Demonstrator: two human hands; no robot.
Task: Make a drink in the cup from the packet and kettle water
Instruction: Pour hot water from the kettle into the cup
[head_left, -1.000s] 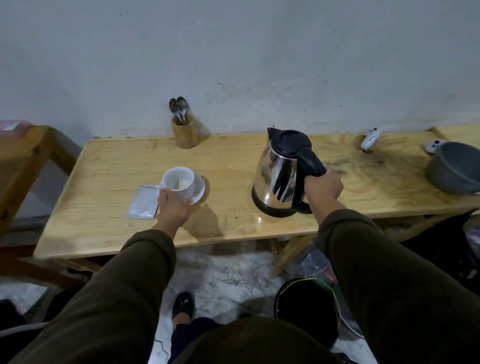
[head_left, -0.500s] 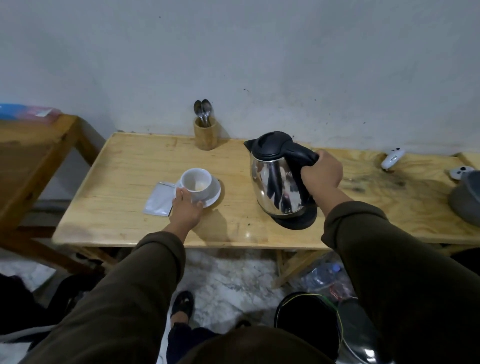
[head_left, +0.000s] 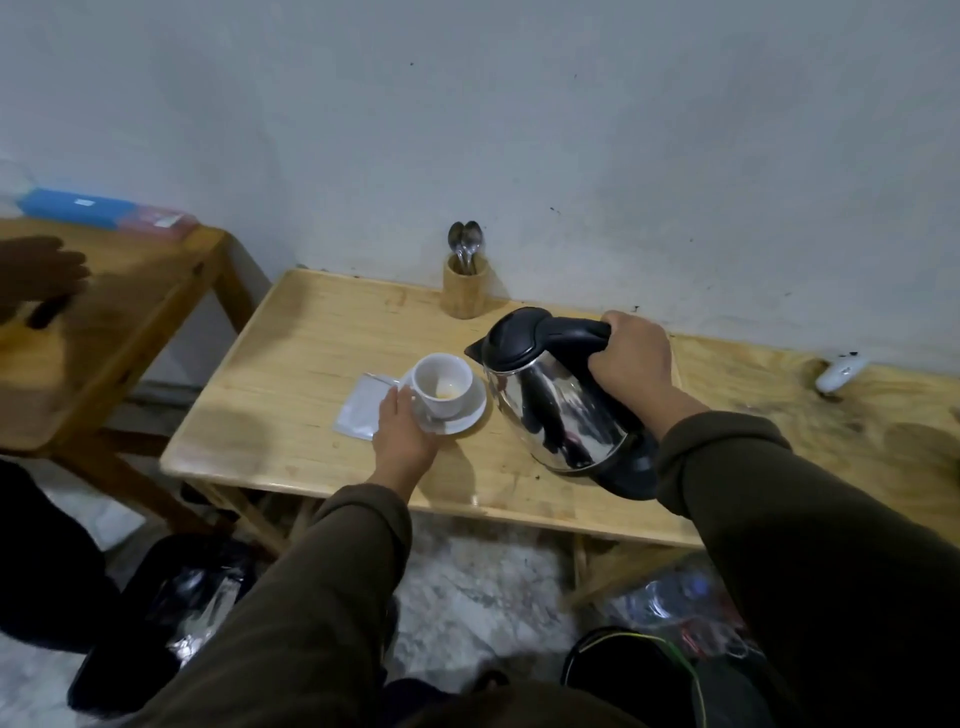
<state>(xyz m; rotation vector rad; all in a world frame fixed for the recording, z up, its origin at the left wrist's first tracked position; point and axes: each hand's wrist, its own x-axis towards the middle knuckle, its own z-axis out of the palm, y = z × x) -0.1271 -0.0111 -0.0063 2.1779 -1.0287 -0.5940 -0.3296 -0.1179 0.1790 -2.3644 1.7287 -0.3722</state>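
A white cup (head_left: 443, 383) with pale powder at its bottom stands on a white saucer (head_left: 467, 415) on the wooden table (head_left: 291, 395). My left hand (head_left: 402, 431) holds the near left edge of the saucer. A silvery packet (head_left: 361, 408) lies flat just left of the saucer. My right hand (head_left: 631, 358) grips the black handle of a steel kettle (head_left: 558, 410), which is lifted and tilted left, its spout close to the cup's right rim. No water is seen flowing.
A wooden holder with spoons (head_left: 464, 283) stands at the wall behind the cup. A white device (head_left: 839, 371) lies at the far right. A second wooden table (head_left: 119, 312) at the left carries a blue box (head_left: 78, 208); another person's hand (head_left: 36, 275) hovers there.
The kettle has been lifted, carried left toward the cup and tilted with its spout at the rim. My left hand stays at the saucer. The view has shifted.
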